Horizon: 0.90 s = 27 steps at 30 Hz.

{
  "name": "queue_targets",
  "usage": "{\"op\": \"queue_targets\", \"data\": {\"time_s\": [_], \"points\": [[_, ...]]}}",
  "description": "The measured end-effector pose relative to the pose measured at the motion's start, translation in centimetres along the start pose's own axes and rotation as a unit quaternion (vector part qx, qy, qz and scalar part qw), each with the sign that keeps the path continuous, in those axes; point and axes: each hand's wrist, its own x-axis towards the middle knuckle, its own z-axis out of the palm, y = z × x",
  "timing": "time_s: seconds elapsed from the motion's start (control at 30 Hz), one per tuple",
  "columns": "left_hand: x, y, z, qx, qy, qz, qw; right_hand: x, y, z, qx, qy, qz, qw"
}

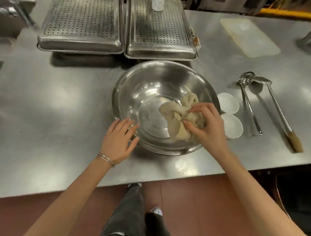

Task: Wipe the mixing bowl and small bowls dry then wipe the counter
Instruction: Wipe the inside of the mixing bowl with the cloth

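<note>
A large steel mixing bowl sits on the steel counter in front of me. My right hand is inside the bowl at its right wall, gripping a crumpled beige cloth pressed against the metal. My left hand rests flat with fingers spread against the bowl's near left rim. Two small white bowls stand just right of the mixing bowl, one behind the other; the nearer one is partly hidden by my right hand.
Two perforated steel trays sit upside down behind the bowl. A slotted ladle and a long wooden-handled spatula lie to the right. A pale cutting board lies at the back right. The counter's front edge runs close below my wrists.
</note>
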Motion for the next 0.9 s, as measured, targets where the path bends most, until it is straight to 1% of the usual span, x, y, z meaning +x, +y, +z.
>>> {"op": "queue_targets", "data": {"time_s": [0.1,0.27,0.37,0.5,0.57,0.63,0.7,0.73,0.77,0.8,0.83,0.9], "points": [[1.7,-1.3,0.7,0.002,-0.028,0.008,1.0,2.9,2.5,2.7,-0.006,-0.042,-0.013,0.999],[3.6,-4.1,1.2,-0.017,-0.011,0.067,0.998,6.5,6.9,8.4,-0.036,-0.133,-0.012,0.99],[4.5,-5.2,1.0,-0.021,-0.009,0.07,0.997,7.4,9.4,11.5,-0.074,-0.178,0.003,0.981],[5.0,-5.6,1.1,-0.039,0.006,-0.001,0.999,7.9,11.7,14.0,-0.153,-0.204,0.025,0.967],[5.0,-5.3,1.4,-0.065,0.014,-0.058,0.996,8.2,12.2,14.8,-0.199,-0.252,0.045,0.946],[5.1,-4.3,1.6,-0.102,0.02,-0.134,0.985,8.6,11.8,15.6,-0.207,-0.3,0.099,0.926],[5.8,-3.0,1.6,-0.129,0.028,-0.201,0.971,9.2,11.2,16.5,-0.2,-0.309,0.142,0.919],[6.2,-2.4,1.6,-0.135,0.029,-0.222,0.965,9.5,10.8,16.9,-0.217,-0.302,0.144,0.917],[6.5,-2.1,1.6,-0.137,0.027,-0.236,0.962,9.7,10.7,17.4,-0.25,-0.295,0.128,0.913],[6.8,-2.0,1.7,-0.135,0.025,-0.244,0.96,9.6,10.7,18.0,-0.292,-0.28,0.093,0.91],[7.0,-2.0,1.8,-0.131,0.025,-0.245,0.96,9.3,10.8,18.4,-0.321,-0.264,0.047,0.909],[7.0,-2.5,1.9,-0.123,0.022,-0.226,0.966,8.3,11.2,18.8,-0.329,-0.236,-0.061,0.912]]}}
